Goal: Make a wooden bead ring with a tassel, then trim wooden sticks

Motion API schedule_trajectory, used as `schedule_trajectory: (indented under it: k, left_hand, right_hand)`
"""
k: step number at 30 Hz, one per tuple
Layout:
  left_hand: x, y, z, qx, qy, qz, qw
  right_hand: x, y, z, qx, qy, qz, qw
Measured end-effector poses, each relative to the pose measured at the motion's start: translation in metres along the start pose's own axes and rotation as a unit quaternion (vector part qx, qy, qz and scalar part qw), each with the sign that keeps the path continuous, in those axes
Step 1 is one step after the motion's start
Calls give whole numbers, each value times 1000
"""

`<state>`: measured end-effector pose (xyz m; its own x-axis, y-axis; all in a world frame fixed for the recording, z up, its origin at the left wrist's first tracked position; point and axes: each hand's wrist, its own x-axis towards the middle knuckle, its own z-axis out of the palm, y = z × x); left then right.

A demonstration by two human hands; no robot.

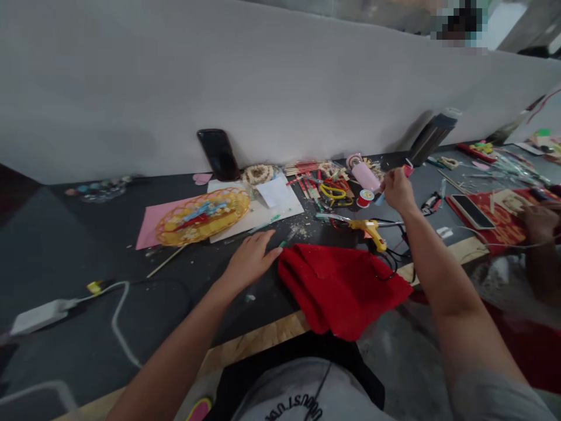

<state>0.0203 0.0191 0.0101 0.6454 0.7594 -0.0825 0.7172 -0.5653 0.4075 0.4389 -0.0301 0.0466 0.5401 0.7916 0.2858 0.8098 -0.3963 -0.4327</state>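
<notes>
My left hand [252, 257] lies low over the dark table with fingers stretched out, thumb near the left corner of a folded red cloth [337, 286]. Out to the right, my right hand [398, 190] is closed, its fingers pinched together. A small pinkish-red bit [408, 170] shows at its fingertips, too small to name. Just below that hand lies a yellow glue gun [370, 229] with its cord. A red thread spool [364, 198] and a pink cylindrical object [366, 176] stand left of the hand. The cloth hangs over the table's front edge.
A yellow woven basket [204, 217] sits on pink paper. A dark phone [218, 155] and a dark bottle [433, 137] stand by the white partition. Yellow-handled scissors [333, 192], pliers [433, 202], a white cable [117, 316] and another person's hand [541, 222] are also around.
</notes>
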Motion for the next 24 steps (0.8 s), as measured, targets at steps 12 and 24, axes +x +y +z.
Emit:
schedule_trajectory:
  k: [12,24]
  left_hand:
    - [-15,-70,-56,78,194,-84,974]
    - [-32,-158,-82,10,206,-321,924]
  right_hand:
    - [-26,-266,104,208,-215,-338,892]
    - [-41,-347,181,142,-287,-458,829]
